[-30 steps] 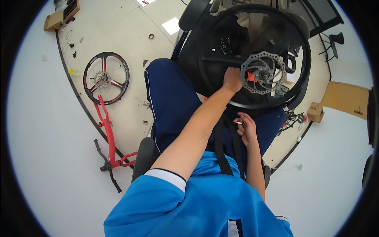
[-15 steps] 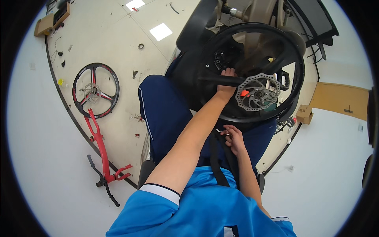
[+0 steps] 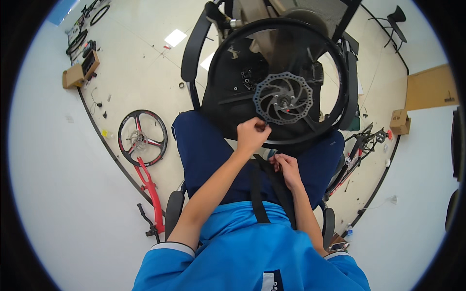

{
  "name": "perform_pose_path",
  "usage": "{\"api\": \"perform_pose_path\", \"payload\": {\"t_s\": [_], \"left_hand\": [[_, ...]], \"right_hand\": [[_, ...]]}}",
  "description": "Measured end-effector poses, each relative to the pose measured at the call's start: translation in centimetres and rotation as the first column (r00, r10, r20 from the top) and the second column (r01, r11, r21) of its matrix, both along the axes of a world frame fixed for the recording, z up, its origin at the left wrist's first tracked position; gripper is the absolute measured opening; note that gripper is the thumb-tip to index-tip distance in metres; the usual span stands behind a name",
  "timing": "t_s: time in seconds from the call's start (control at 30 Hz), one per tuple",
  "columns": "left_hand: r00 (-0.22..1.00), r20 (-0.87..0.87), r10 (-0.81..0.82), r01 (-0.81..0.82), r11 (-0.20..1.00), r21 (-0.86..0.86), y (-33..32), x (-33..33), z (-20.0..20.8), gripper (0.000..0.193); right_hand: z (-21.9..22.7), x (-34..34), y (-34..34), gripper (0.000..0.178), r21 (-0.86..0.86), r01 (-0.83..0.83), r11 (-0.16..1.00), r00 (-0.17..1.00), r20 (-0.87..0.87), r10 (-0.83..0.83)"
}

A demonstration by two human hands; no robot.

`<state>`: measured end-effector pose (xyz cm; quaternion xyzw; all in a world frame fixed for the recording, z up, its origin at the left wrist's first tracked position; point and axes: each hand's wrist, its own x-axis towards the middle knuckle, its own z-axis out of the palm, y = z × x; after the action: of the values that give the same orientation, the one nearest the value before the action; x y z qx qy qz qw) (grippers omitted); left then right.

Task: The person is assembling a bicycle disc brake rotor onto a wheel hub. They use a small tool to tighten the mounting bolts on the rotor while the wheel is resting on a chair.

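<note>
In front of my knees a black bicycle wheel [image 3: 216,80] lies on an office chair seat, its spokes blurred. A silver drilled brake disc [image 3: 307,87] is at its hub, with a small red spot near the axle. My left hand [image 3: 252,136] is closed in a pinch beside the disc's lower left edge; what the fingers hold, if anything, is hidden. Over my lap my right hand [image 3: 288,169] is curled closed near the black straps [image 3: 258,191]; its contents cannot be made out. Several small dark bolts [image 3: 247,79] lie on the seat, seen through the wheel.
A spoked wheel [image 3: 162,131] with red trim and a red bike frame [image 3: 154,199] with handlebar lie on the left floor. Chair armrests [image 3: 190,53] flank the wheel. On the right are bicycle parts [image 3: 361,145] and a cardboard box [image 3: 400,122]. Small scraps dot the floor.
My left hand has drawn back from the wheel's spoke toward me and closed. The spokes have turned and blurred, and the head view has shifted. My right hand stays over my lap.
</note>
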<state>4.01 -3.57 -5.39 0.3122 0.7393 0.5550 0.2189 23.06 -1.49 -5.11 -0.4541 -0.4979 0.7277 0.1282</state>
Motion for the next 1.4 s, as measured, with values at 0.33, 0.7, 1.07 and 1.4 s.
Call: {"api": "perform_pose_path", "payload": {"t_s": [0.33,0.7,1.07,1.4], "left_hand": [[0.968,0.221,-0.121,0.056,0.959,0.279,-0.7,-0.1,9.6,0.016],[0.936,-0.184,-0.299,0.314,0.947,0.062,4.8,-4.7,12.9,0.013],[0.897,-0.325,-0.300,0.326,0.945,0.028,5.6,-4.4,13.4,0.012],[0.908,-0.300,-0.293,0.325,0.944,0.062,5.7,-4.6,13.2,0.012]], "right_hand": [[1.0,1.2,2.9,0.033,0.016,0.114,0.993,0.990,-0.080,-0.112],[0.7,0.5,3.3,0.032,-0.033,0.146,0.989,0.984,-0.097,-0.149],[0.6,0.5,3.4,0.033,-0.033,0.132,0.991,0.988,-0.070,-0.134],[1.3,0.4,3.8,0.033,-0.008,0.099,0.995,0.994,-0.038,-0.099]]}}
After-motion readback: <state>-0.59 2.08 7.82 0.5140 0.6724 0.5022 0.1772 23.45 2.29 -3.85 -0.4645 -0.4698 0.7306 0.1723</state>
